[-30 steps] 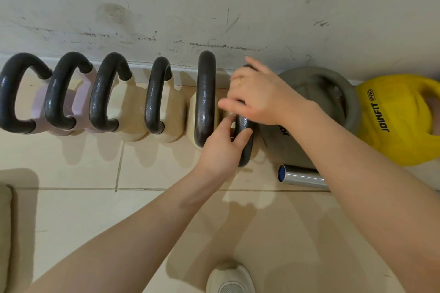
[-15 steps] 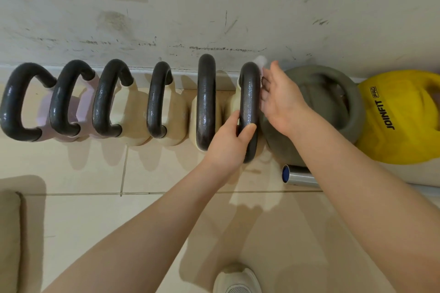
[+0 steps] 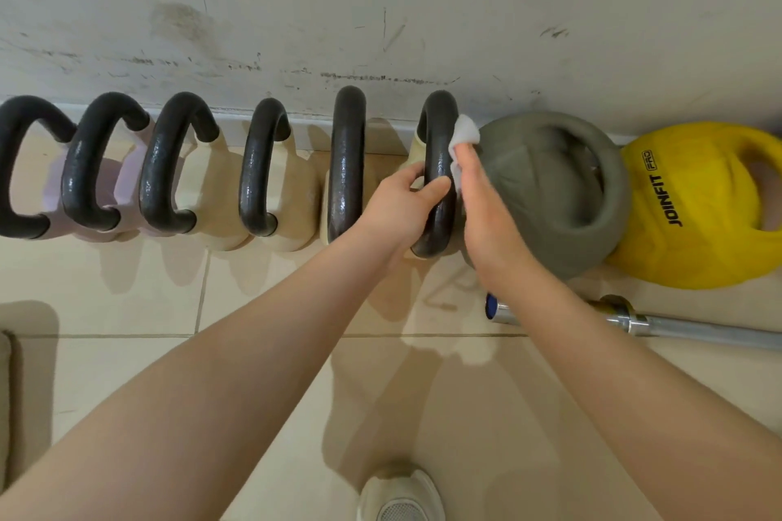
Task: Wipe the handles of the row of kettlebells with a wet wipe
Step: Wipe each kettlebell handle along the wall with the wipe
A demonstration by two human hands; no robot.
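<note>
Hands: left (image 3: 402,203) grips sixth handle (image 3: 438,165), right (image 3: 486,199) presses wipe (image 3: 465,131); grey kettlebell (image 3: 550,190) crowds beside.

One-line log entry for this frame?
step: wiping sixth handle | left hand: grips handle | right hand: presses wipe on handle

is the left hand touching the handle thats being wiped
Touching. The head view shows the left hand wrapped around the rightmost black handle, thumb lying across its front, while the right hand presses the wipe against its right side.
</note>
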